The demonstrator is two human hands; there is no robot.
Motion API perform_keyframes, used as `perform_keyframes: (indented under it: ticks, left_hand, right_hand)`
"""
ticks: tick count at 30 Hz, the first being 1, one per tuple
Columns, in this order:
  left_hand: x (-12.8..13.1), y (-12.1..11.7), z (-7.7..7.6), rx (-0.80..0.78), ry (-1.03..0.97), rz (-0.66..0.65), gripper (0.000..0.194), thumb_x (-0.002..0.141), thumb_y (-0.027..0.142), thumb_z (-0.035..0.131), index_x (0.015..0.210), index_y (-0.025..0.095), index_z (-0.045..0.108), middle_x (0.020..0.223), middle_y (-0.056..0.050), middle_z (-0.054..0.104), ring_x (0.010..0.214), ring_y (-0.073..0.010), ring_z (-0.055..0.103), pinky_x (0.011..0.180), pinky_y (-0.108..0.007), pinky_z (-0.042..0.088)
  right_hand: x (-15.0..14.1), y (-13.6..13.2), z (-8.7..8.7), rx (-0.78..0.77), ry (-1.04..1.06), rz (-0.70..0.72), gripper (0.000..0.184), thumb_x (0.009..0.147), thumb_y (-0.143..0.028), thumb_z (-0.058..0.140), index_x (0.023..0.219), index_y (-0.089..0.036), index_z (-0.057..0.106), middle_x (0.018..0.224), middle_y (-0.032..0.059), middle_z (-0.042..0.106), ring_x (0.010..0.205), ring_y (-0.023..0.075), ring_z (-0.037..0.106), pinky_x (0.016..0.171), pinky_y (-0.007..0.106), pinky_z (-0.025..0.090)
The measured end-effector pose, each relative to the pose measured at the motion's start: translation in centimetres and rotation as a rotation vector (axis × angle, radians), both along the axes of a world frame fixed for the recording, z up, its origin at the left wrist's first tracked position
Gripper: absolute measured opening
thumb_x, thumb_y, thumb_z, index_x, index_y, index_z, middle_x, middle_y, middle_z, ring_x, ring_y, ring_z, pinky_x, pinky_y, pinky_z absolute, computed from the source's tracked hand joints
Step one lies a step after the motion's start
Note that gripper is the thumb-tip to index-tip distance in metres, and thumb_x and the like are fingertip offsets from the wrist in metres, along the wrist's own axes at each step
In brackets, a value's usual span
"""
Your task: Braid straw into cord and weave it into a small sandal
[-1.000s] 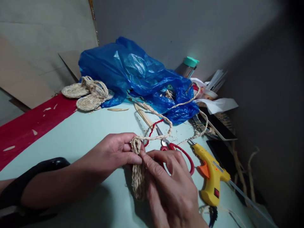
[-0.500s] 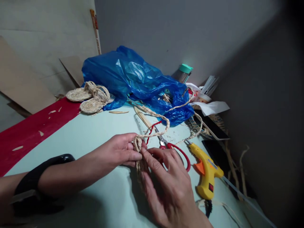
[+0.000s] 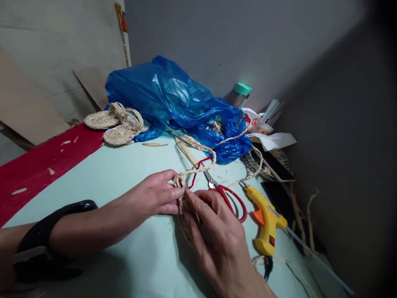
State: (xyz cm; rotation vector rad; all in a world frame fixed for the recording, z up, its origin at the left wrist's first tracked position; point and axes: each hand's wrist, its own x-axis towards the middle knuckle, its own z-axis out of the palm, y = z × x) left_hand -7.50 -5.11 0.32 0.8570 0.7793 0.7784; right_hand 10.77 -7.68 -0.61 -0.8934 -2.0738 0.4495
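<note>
Between my two hands is a coiled piece of braided straw cord, seen nearly edge-on. My left hand pinches its upper end between thumb and fingers. My right hand grips the coil from the right, partly hiding it. From the top of the coil a loose braid runs away to the right and back toward the bag. Red-handled scissors lie just beyond my right hand. Beside them a red fuzzy strip rests on the table.
A yellow glue gun lies to the right, its glue stick trailing. Behind are a blue plastic bag, two straw slippers, and a bottle with a green lid. Red cloth covers the table's left side.
The coil has turned slightly, showing more of its flat woven side. My right hand has shifted a little left and the loose braid has moved slightly left. My left hand keeps its pinch.
</note>
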Motion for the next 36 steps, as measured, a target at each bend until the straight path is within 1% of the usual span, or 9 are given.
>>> perform_keyframes:
  ticks: [4, 10, 14, 17, 21, 23, 27, 31, 36]
  left_hand:
    - [0.1, 0.1, 0.1, -0.074, 0.085, 0.049, 0.036, 0.09, 0.035, 0.068, 0.12, 0.021, 0.054, 0.122, -0.008, 0.07, 0.123, -0.025, 0.06, 0.097, -0.032, 0.052]
    - [0.4, 0.0, -0.3, -0.004, 0.082, -0.038, 0.028, 0.09, 0.033, 0.067, 0.112, 0.018, 0.059, 0.114, -0.009, 0.074, 0.104, -0.0247, 0.071, 0.089, -0.034, 0.057]
    - [0.7, 0.1, -0.6, 0.014, 0.121, -0.072, 0.031, 0.09, 0.033, 0.067, 0.116, 0.018, 0.059, 0.117, -0.01, 0.074, 0.108, -0.0273, 0.07, 0.093, -0.038, 0.057]
    - [0.7, 0.5, -0.6, 0.014, 0.147, -0.015, 0.032, 0.091, 0.032, 0.066, 0.119, 0.017, 0.058, 0.111, -0.011, 0.076, 0.11, -0.0291, 0.07, 0.092, -0.037, 0.059]
    - [0.4, 1.5, 0.0, -0.019, 0.185, 0.116, 0.031, 0.089, 0.026, 0.067, 0.118, 0.014, 0.062, 0.106, -0.01, 0.078, 0.108, -0.0297, 0.071, 0.088, -0.033, 0.061]
    - [0.2, 2.0, 0.6, -0.002, 0.172, 0.123, 0.023, 0.089, 0.022, 0.066, 0.111, 0.014, 0.067, 0.107, -0.011, 0.078, 0.107, -0.0284, 0.072, 0.087, -0.031, 0.062]
    - [-0.3, 3.4, 1.8, 0.052, 0.135, 0.083, 0.014, 0.089, 0.02, 0.066, 0.101, 0.016, 0.073, 0.102, -0.009, 0.08, 0.098, -0.0247, 0.075, 0.083, -0.028, 0.063]
    - [-0.3, 5.0, 3.4, 0.127, 0.148, 0.027, 0.016, 0.088, 0.016, 0.066, 0.102, 0.017, 0.074, 0.101, -0.009, 0.08, 0.093, -0.0225, 0.076, 0.083, -0.027, 0.063]
    - [-0.4, 6.4, 5.7, 0.148, 0.163, -0.035, 0.014, 0.092, 0.012, 0.058, 0.09, 0.014, 0.072, 0.097, -0.01, 0.08, 0.09, -0.0191, 0.076, 0.082, -0.023, 0.061]
  right_hand:
    - [0.1, -0.4, 0.1, 0.02, -0.044, -0.019, 0.04, 0.09, -0.001, 0.053, 0.129, -0.01, 0.057, 0.106, 0.0129, 0.062, 0.096, 0.0169, 0.06, 0.082, 0.027, 0.056]
    - [-0.2, -1.0, -0.3, 0.043, -0.124, -0.094, 0.031, 0.092, -0.005, 0.054, 0.123, -0.008, 0.056, 0.106, 0.0127, 0.066, 0.097, 0.0194, 0.06, 0.089, 0.031, 0.054]
    - [0.5, -2.3, 0.1, 0.06, -0.158, -0.185, 0.035, 0.093, -0.012, 0.055, 0.128, -0.008, 0.053, 0.113, 0.0119, 0.067, 0.107, 0.0202, 0.06, 0.095, 0.03, 0.051]
    - [2.9, -4.3, 1.0, 0.071, -0.245, -0.388, 0.038, 0.094, -0.021, 0.056, 0.132, -0.015, 0.053, 0.124, 0.0091, 0.065, 0.114, 0.0213, 0.06, 0.097, 0.031, 0.05]
    - [8.0, -6.5, 2.0, 0.078, -0.26, -0.791, 0.024, 0.094, -0.027, 0.057, 0.116, -0.021, 0.064, 0.109, 0.0061, 0.07, 0.096, 0.021, 0.068, 0.09, 0.032, 0.052]
    - [10.4, -6.8, 1.8, 0.021, -0.276, -0.903, 0.022, 0.095, -0.036, 0.056, 0.107, -0.022, 0.068, 0.101, 0.005, 0.072, 0.09, 0.0214, 0.07, 0.083, 0.032, 0.053]
    - [13.1, -5.4, 0.8, -0.191, -0.381, -0.899, 0.036, 0.094, -0.053, 0.048, 0.099, -0.024, 0.068, 0.093, 0.0032, 0.074, 0.073, 0.0218, 0.07, 0.065, 0.031, 0.051]
    - [12.3, -3.0, 0.5, -0.529, -0.609, -0.926, 0.053, 0.093, -0.062, 0.042, 0.122, -0.02, 0.054, 0.088, 0.0075, 0.074, 0.073, 0.0302, 0.071, 0.064, 0.037, 0.049]
    - [9.9, -1.6, 1.5, -0.616, -0.786, -0.977, 0.059, 0.097, -0.049, 0.034, 0.146, -0.016, 0.029, 0.107, 0.0163, 0.071, 0.09, 0.0377, 0.071, 0.069, 0.042, 0.049]
